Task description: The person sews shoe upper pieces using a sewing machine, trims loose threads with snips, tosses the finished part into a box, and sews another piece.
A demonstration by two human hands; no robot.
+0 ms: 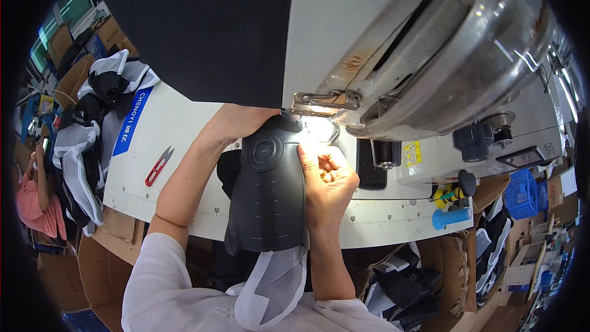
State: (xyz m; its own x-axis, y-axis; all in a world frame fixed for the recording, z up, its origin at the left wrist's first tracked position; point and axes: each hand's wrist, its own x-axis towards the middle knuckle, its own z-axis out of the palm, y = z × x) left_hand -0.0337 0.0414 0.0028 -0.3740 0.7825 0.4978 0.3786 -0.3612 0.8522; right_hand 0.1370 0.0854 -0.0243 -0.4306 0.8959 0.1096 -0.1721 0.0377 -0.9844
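Observation:
A black moulded pad (264,193) with a raised round disc lies under the lit needle area of a sewing machine (424,67). From its near end a white-edged grey mesh strip (276,289) hangs toward my lap. My right hand (327,178) pinches the pad's right edge, thumb straight and fingers curled, close to the bright lamp spot. Reaching around the far left side, my left hand (246,122) rests by the pad's top end. Its fingers are hidden behind the pad and the machine head.
Red-handled thread snips (158,167) lie on the white table at left. Black-and-white pieces (80,147) are heaped beyond. To the right are a dark phone-like slab (371,169), a blue thread spool (452,217) and a carton of pieces (405,283). Another person (40,200) sits far left.

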